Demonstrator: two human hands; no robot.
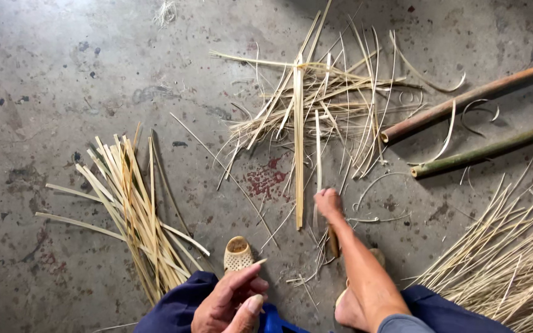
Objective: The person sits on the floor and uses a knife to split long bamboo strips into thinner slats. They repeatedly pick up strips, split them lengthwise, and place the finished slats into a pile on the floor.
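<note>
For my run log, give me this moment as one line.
right hand: shut on bamboo strip | left hand: open, by knee | piles: flat strips, thin slivers | two bamboo poles on floor

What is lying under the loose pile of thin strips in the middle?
Under the loose pile only the grey concrete floor and a reddish stain show. Whatever lies beneath the densest strips is covered.

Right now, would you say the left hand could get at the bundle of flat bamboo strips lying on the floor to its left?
Probably yes: the left hand rests near the knee, holding nothing, and the bundle of flat bamboo strips lies close by on bare concrete floor, with nothing between them.
</note>
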